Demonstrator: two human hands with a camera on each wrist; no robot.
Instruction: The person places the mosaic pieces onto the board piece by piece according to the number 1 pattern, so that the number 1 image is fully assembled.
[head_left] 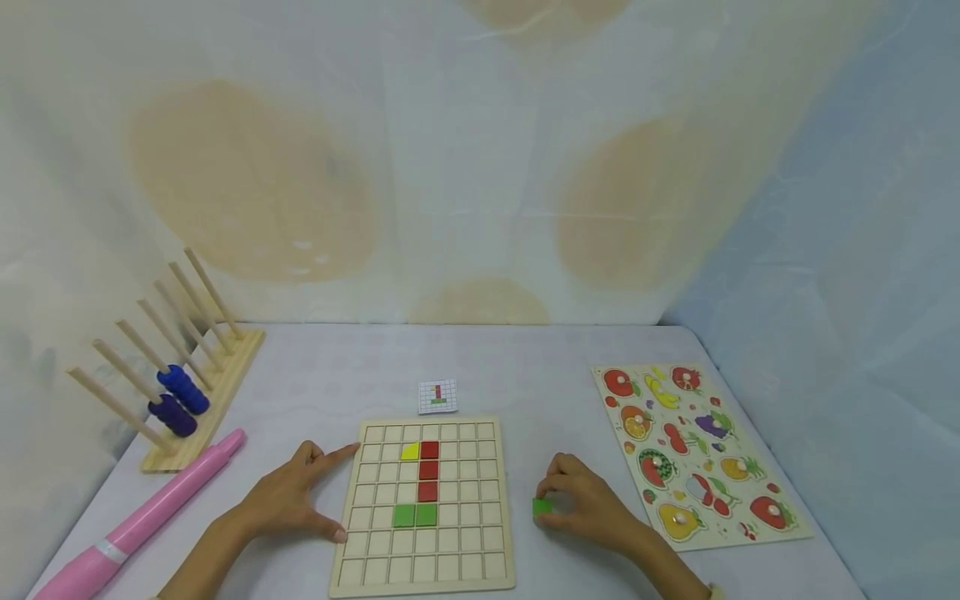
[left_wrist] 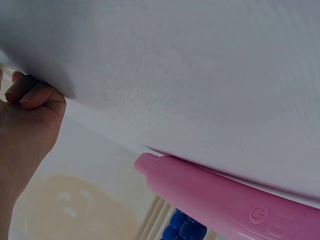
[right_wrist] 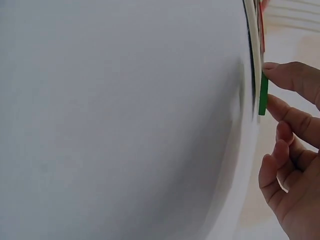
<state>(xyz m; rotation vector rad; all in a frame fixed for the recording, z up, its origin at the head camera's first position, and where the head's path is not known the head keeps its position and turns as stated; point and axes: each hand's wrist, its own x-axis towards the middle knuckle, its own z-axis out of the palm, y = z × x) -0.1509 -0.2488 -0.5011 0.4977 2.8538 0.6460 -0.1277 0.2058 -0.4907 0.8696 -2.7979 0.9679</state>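
Note:
A wooden grid board (head_left: pixel 448 568) lies at the front middle of the table. My left hand (head_left: pixel 288 496) is at its left side, index finger and thumb stretched to the edge, the other fingers bent in the left wrist view. Beyond the board's right edge, my right hand (head_left: pixel 588 504) pinches a green square tile (head_left: pixel 542 507) between thumb and fingers. On the grid, a yellow tile (head_left: pixel 409 452) with one cut-off corner sits left of the top of a column of three red tiles (head_left: pixel 428 470). Two green tiles (head_left: pixel 404 516) lie side by side below.
A small pattern card (head_left: pixel 438 397) lies behind the board. At the left stand a wooden peg rack (head_left: pixel 217 400) with blue and purple beads and a pink pen-shaped toy (head_left: pixel 161 504). A fruit puzzle board (head_left: pixel 701 454) covers the right side.

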